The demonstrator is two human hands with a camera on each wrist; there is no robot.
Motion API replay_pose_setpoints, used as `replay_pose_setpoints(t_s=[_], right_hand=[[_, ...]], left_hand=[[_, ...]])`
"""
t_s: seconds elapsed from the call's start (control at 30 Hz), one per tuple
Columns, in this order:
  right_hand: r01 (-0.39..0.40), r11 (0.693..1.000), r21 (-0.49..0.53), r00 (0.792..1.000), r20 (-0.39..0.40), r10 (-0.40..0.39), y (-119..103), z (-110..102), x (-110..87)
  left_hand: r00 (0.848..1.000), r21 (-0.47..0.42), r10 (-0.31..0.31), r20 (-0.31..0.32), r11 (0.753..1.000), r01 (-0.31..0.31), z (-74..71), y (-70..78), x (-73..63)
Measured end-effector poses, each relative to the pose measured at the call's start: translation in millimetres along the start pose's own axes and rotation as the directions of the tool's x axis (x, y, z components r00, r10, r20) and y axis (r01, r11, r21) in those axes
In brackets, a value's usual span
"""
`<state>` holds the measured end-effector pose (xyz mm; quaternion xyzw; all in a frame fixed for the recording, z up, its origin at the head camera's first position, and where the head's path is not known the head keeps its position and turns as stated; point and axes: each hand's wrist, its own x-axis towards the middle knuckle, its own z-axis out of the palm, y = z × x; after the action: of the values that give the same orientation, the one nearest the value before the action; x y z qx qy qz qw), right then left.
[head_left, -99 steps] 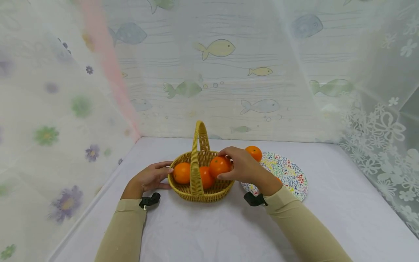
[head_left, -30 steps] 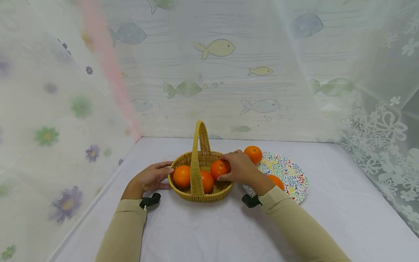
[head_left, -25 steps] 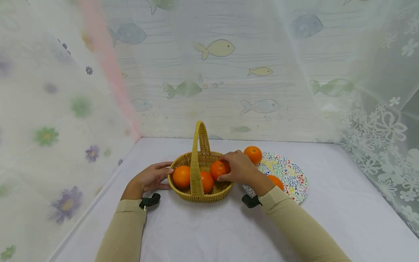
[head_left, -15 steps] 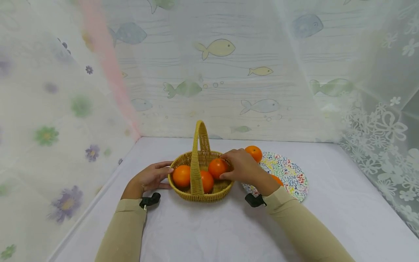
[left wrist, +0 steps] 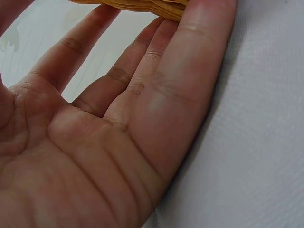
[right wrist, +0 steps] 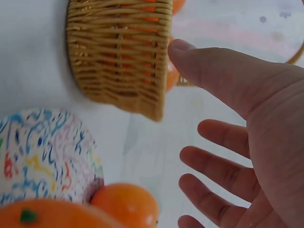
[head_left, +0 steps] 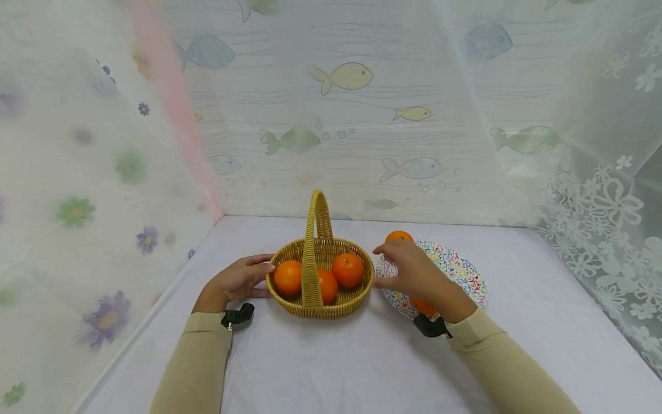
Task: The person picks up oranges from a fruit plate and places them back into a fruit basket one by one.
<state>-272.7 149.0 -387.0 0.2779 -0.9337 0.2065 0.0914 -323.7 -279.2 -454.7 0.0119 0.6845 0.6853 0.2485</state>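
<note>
A yellow wicker basket (head_left: 320,312) with a tall handle stands on the table, holding an orange at the left (head_left: 287,278), a middle orange (head_left: 328,286) partly behind the handle and a right orange (head_left: 348,270). My left hand (head_left: 241,280) rests against its left end, thumb tip at the rim; in the left wrist view the fingers stretch nearly straight to the wicker. To the right of the basket, my right hand (head_left: 414,273) is over the plate's left side with nothing in it, fingers spread and thumb apart in the right wrist view.
A round plate (head_left: 468,276) with coloured squiggles lies right of the basket. One orange (head_left: 399,236) is at its far left edge; another orange (head_left: 424,306) shows under my right wrist. Behind the white-covered table (head_left: 310,368) hangs a fish-print curtain (head_left: 341,126).
My right hand set the third orange down in the basket's right side, let go and moved right over the plate. The left hand stayed at the basket.
</note>
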Motion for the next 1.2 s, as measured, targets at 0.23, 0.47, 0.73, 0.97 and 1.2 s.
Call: replay_pose_setpoints(t_s=[0.23,0.47,0.73,0.97,1.2], right_hand=[[-0.02,0.999,0.043,1.0,-0.009,0.02,13.5,-5.6,-17.7],[-0.087,0.992,0.089,0.994,0.078,0.08,17.4,-7.6,-30.5],[-0.118,0.991,0.066,0.986,0.129,0.109,29.2,-3.7,-49.2],[-0.17,0.984,0.057,0.978,0.136,0.161,35.1,-9.3,-59.2],[-0.224,0.972,0.068,0.963,0.171,0.21,43.2,-14.8,-62.9]], left_hand=[[1.0,0.005,0.005,-0.004,1.0,-0.005,0.1,-0.7,0.0],[1.0,0.02,0.009,0.006,1.0,-0.009,-2.2,-1.0,0.9],[1.0,0.02,-0.001,-0.004,1.0,0.001,-1.5,-0.9,0.3],[1.0,0.021,-0.011,-0.011,1.0,0.012,-2.9,0.5,0.3],[1.0,0.015,-0.012,-0.009,1.0,0.012,-0.5,-0.4,0.8]])
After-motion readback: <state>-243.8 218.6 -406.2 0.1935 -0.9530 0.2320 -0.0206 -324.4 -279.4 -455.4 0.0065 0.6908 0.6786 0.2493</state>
